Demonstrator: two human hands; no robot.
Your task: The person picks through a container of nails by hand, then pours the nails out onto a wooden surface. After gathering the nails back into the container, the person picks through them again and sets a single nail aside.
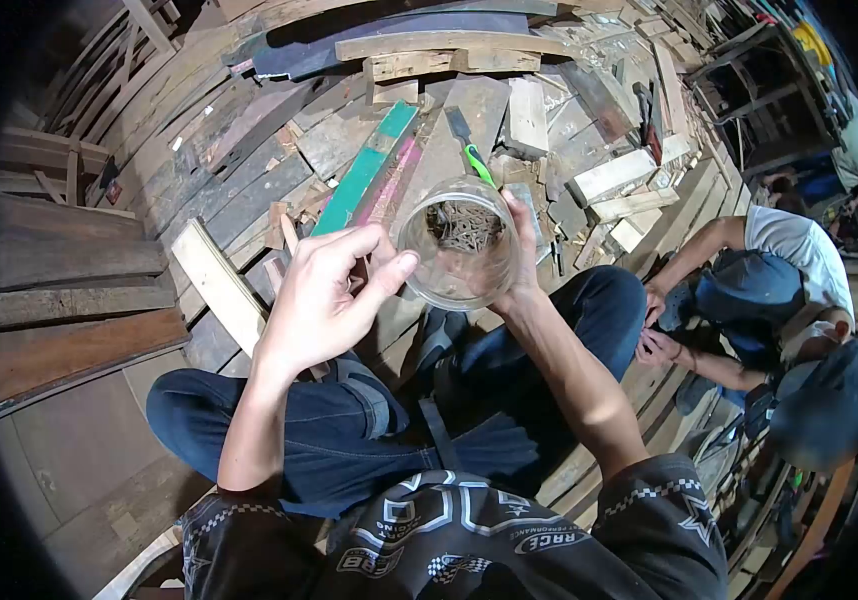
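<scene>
A clear plastic jar (427, 275) with many thin nails (469, 228) inside is tilted so that its mouth faces me. My right hand (521, 270) is wrapped round the jar's right side and holds it above my lap. Close to the jar's left rim is my left hand (334, 285), its fingers curled in and the thumb tip beside the rim. What those fingers hold, if anything, is hidden. Just beyond the jar lies a chisel (473, 152) with a green and black handle. A green-painted board (364, 172) lies to the left of the chisel.
A pale wood strip (217, 285) lies left of my knees. Wood blocks (611, 177) and offcuts cover the floor ahead, with pincers (646, 125) among them. A long curved board (449, 43) lies at the back. Another person (774, 285) sits at the right, hands low.
</scene>
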